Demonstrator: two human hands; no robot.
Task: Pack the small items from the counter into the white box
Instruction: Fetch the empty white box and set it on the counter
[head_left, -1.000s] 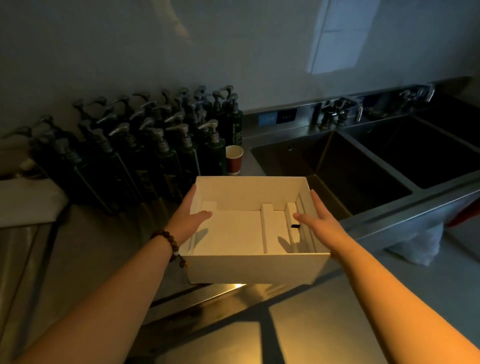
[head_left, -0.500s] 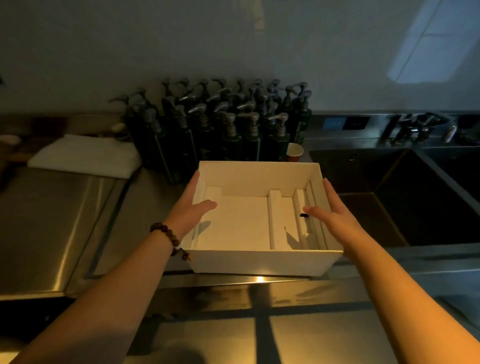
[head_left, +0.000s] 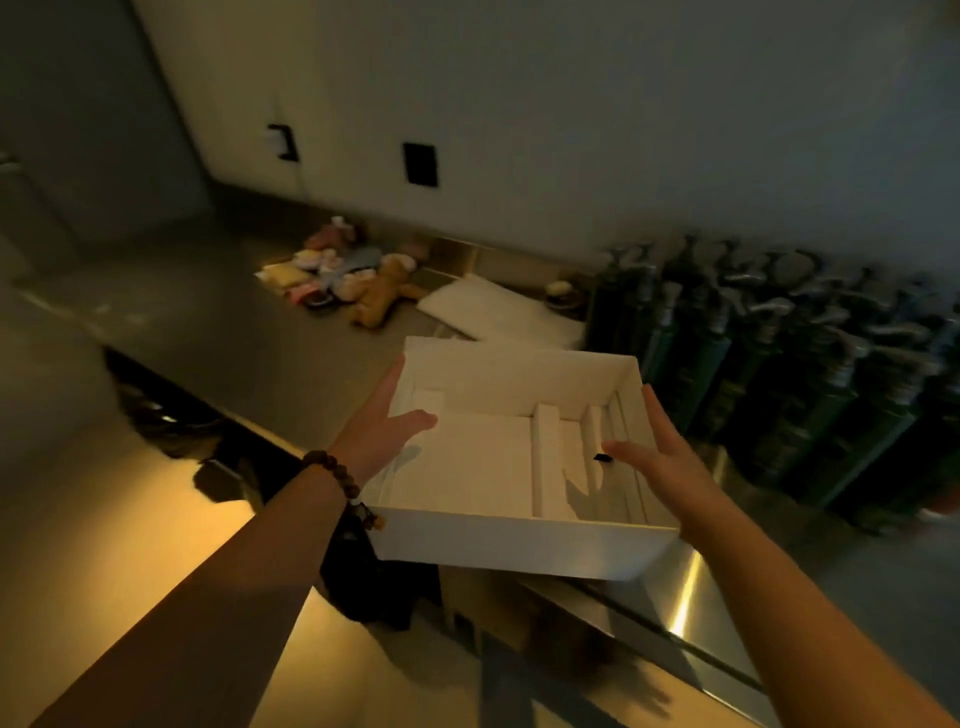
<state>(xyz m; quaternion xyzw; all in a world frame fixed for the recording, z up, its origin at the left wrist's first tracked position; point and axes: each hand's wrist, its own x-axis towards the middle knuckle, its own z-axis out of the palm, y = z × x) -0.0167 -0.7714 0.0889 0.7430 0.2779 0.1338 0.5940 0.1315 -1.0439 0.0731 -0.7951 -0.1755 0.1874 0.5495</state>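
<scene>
Dim room, warm light from low left; steel bench (head_left: 291, 332) runs along a pale wall with two dark wall plates (head_left: 420, 164). I see the white box (head_left: 524, 543) held in the air over the bench's front edge, open side up, tilted a little. Inside it: white dividers (head_left: 545, 457) making one wide bay on the left and narrow slots on the right, with a small black mark beside my right thumb — cannot tell what it is.

My left hand (head_left: 376, 431) presses flat against the box's left wall, fingers straight and together outside, thumb hooked over the rim into the box. A bead bracelet (head_left: 332, 470) sits on that wrist. My right hand (head_left: 660, 457) does the same on the right wall: fingers straight up along the outside, thumb spread inward over the rim.

The small items (head_left: 348, 280) — soft toys and pastel bits, blurred — lie in a heap at the back edge of the bench, well apart from the box. Just right of them, a flat white pad (head_left: 493, 312). A dense cluster of dark green pump bottles (head_left: 779, 374) stands at the back right, near the box's far right corner.
</scene>
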